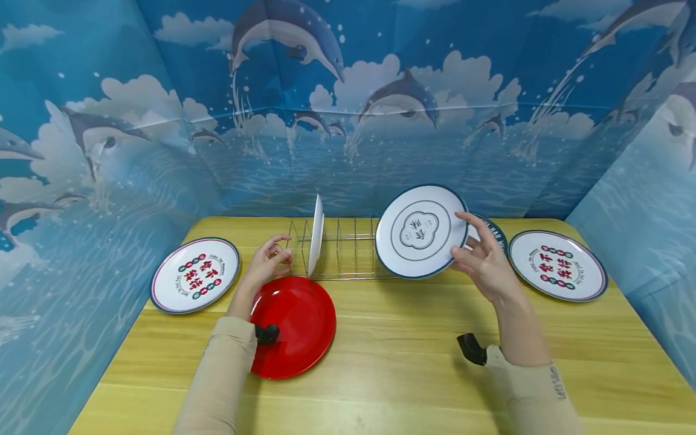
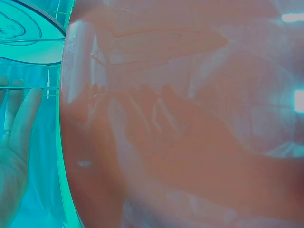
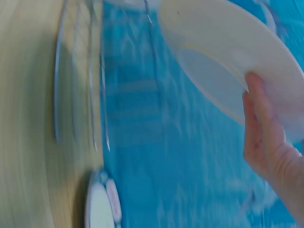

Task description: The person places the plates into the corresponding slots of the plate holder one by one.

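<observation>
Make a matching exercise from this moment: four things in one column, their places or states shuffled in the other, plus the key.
Things
1. Red plate
2. Plate with a four-lobed outline
3. Left hand
4. Plate seen edge-on in the head view

Places or states
A. standing in the wire rack
B. at the rack's left end
C. on the table, in front of the rack
D. raised, gripped by the right hand

Pairs: 1-C, 2-D, 3-B, 4-A

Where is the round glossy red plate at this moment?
In the head view, the round glossy red plate lies left of centre on the yellow wooden table, in front of the silver wire rack, partly behind the beige left sleeve.
</observation>
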`<state>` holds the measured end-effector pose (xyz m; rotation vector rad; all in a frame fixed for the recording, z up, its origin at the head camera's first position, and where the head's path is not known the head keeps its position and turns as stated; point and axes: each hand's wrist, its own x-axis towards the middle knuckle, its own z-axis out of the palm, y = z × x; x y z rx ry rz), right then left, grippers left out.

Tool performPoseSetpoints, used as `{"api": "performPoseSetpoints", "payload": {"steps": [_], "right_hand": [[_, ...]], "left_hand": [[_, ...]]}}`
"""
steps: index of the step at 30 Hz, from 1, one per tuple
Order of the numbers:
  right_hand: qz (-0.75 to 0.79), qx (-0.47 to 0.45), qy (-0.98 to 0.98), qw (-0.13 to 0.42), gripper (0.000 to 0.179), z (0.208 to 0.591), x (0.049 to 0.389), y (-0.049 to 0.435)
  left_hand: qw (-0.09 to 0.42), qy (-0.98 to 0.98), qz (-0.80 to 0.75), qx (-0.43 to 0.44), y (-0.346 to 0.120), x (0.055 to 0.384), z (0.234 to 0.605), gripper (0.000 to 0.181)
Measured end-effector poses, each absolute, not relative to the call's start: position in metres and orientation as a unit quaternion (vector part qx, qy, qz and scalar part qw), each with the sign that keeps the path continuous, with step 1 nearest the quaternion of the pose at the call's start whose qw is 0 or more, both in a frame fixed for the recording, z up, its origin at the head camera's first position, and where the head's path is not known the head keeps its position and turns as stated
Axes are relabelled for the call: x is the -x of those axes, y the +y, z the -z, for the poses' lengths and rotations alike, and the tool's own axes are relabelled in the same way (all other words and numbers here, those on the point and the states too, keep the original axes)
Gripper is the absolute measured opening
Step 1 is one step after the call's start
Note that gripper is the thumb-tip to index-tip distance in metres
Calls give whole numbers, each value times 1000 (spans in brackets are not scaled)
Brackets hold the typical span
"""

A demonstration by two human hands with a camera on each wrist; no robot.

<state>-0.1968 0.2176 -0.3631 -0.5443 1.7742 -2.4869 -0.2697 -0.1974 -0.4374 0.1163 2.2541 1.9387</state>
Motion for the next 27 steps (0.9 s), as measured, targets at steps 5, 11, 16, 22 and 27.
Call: {"api": "performPoseSetpoints", "payload": {"steps": [5,11,16,22,27], "right_hand": [[783,150,603,35,56,360,209,179],[762,137,632,33,58,354,222,143],[745,139,652,28,59,351,231,120],[714,143,686,15,59,349,240,97],[686,144,713,8,59,348,245,80]], "left_hand": [[88,748,-656,-37,-196,267,430,46],[88,749,-655,-40,-196,268,431,45],[85,754,-650,-42,-197,271,436,45],[86,757,-647,-38,-197,271,436,46],[86,757,-647,-37,-199,271,438,46]]}}
